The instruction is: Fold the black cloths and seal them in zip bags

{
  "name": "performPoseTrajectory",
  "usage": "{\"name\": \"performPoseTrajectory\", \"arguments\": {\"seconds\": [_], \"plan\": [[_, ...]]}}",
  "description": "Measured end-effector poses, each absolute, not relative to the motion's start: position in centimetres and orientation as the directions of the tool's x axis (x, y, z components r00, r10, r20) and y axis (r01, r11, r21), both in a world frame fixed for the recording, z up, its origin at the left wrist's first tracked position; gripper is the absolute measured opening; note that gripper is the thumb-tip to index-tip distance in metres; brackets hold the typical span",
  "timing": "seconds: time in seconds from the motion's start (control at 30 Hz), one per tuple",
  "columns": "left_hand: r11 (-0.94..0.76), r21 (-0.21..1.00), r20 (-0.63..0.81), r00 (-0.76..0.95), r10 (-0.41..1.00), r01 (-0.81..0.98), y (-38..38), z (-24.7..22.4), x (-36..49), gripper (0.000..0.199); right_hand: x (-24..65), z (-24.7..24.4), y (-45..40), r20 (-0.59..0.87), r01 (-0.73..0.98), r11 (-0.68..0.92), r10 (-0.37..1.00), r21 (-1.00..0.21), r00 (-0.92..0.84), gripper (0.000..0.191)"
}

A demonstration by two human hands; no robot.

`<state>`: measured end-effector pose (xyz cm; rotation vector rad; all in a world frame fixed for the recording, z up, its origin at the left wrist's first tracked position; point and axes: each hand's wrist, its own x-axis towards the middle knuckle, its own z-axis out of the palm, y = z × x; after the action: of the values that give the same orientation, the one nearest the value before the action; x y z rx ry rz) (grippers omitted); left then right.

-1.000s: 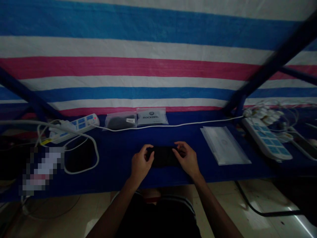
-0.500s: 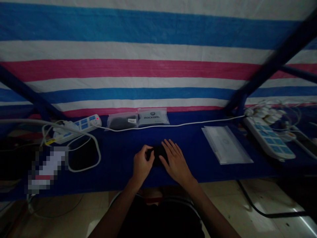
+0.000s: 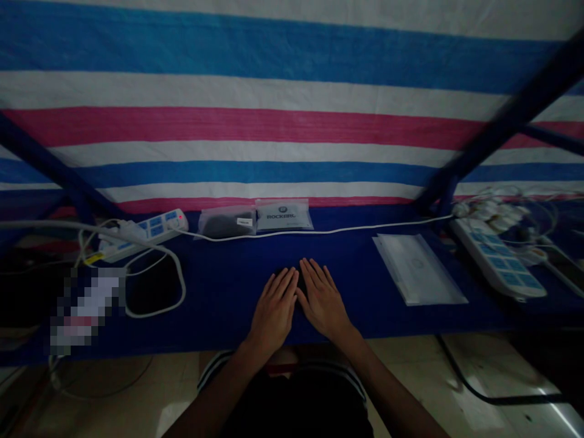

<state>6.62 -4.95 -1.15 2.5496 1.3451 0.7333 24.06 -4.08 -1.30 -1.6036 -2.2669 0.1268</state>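
Both flat open: left hand [image 3: 274, 313], right hand [image 3: 322, 301], touching black obj [image 3: 292, 277].

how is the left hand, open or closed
Open: the left hand lies palm down with its fingers extended, their tips beside a dark item.

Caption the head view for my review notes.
The left hand and right hand lie flat over a dark item on a blue tablecloth.
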Motion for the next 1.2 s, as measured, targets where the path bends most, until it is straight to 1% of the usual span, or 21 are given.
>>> {"name": "performPoseTrajectory", "arguments": {"seconds": [0.07, 0.2, 0.3, 0.4, 0.47, 0.53, 0.6, 0.67, 0.7, 0.77, 0.83, 0.9, 0.97, 1.03, 1.07, 1.1, 1.2], "plan": [[-0.559, 0.335, 0.296, 0.479, 0.827, 0.759, -4.8, -1.5, 6.5, 0.058, 24.3, -1.3, -4.2, 0.239, 0.89, 0.362, 0.923, -0.278, -0.301, 0.066], [-0.533, 0.314, 0.256, 0.47, 0.844, 0.786, -4.6, -1.6, 6.4, 0.058, 25.7, -1.4, -4.5, 0.235, 0.896, 0.355, 0.926, -0.267, -0.297, 0.07], [-0.522, 0.326, 0.248, 0.461, 0.852, 0.789, -4.6, -1.3, 6.4, 0.056, 27.1, -1.6, -4.7, 0.238, 0.915, 0.314, 0.937, -0.254, -0.256, 0.069], [-0.524, 0.357, 0.257, 0.458, 0.851, 0.773, -4.6, -1.1, 6.4, 0.055, 28.1, -1.9, -4.7, 0.242, 0.914, 0.3, 0.941, -0.273, -0.236, 0.07], [-0.528, 0.385, 0.264, 0.458, 0.849, 0.757, -4.6, -1.1, 6.2, 0.055, 28.3, -1.9, -4.8, 0.251, 0.898, 0.304, 0.941, -0.317, -0.229, 0.072], [-0.528, 0.41, 0.27, 0.454, 0.849, 0.743, -4.7, -1.1, 6.1, 0.054, 28.4, -1.8, -5.0, 0.272, 0.868, 0.295, 0.942, -0.399, -0.195, 0.072], [-0.53, 0.433, 0.279, 0.45, 0.848, 0.729, -4.7, -1.2, 5.9, 0.055, 28.8, -1.6, -5.2, 0.315, 0.815, 0.263, 0.943, -0.517, -0.104, 0.065], [-0.532, 0.456, 0.292, 0.445, 0.846, 0.713, -4.8, -1.1, 5.8, 0.056, 29.8, -1.3, -5.4, 0.366, 0.757, 0.219, 0.93, -0.615, 0.029, 0.055], [-0.533, 0.466, 0.296, 0.444, 0.846, 0.706, -4.8, -1.0, 5.8, 0.056, 30.5, -1.0, -5.4, 0.391, 0.741, 0.194, 0.915, -0.643, 0.099, 0.051], [-0.529, 0.485, 0.297, 0.438, 0.849, 0.696, -4.9, -0.8, 5.7, 0.056, 32.8, -0.2, -5.4, 0.433, 0.758, 0.135, 0.877, -0.638, 0.209, 0.048], [-0.525, 0.501, 0.299, 0.431, 0.851, 0.688, -5.0, -0.7, 5.7, 0.057, 36.0, 0.6, -5.1, 0.458, 0.803, 0.026, 0.832, -0.596, 0.314, 0.049], [-0.523, 0.513, 0.308, 0.423, 0.852, 0.68, -5.0, -0.6, 5.7, 0.058, 39.9, 1.4, -4.9, 0.482, 0.848, -0.099, 0.786, -0.521, 0.388, 0.055], [-0.517, 0.526, 0.317, 0.408, 0.856, 0.675, -5.1, -0.7, 5.7, 0.06, 44.0, 1.9, -4.8, 0.498, 0.843, -0.245, 0.714, -0.48, 0.492, 0.059], [-0.504, 0.545, 0.327, 0.384, 0.864, 0.67, -5.1, -0.7, 5.7, 0.061, 47.7, 1.9, -4.9, 0.458, 0.794, -0.396, 0.66, -0.461, 0.595, 0.056], [-0.498, 0.557, 0.335, 0.369, 0.867, 0.665, -5.1, -0.7, 5.7, 0.06, 49.3, 1.7, -5.1, 0.429, 0.774, -0.446, 0.652, -0.45, 0.625, 0.054], [-0.493, 0.57, 0.343, 0.354, 0.87, 0.658, -5.1, -0.7, 5.7, 0.06, 50.6, 1.5, -5.2, 0.413, 0.756, -0.481, 0.639, -0.444, 0.649, 0.051], [-0.479, 0.611, 0.369, 0.308, 0.877, 0.631, -5.3, -0.4, 5.7, 0.058, 52.7, 0.7, -5.7, 0.326, 0.702, -0.528, 0.636, -0.478, 0.7, 0.038]]}}
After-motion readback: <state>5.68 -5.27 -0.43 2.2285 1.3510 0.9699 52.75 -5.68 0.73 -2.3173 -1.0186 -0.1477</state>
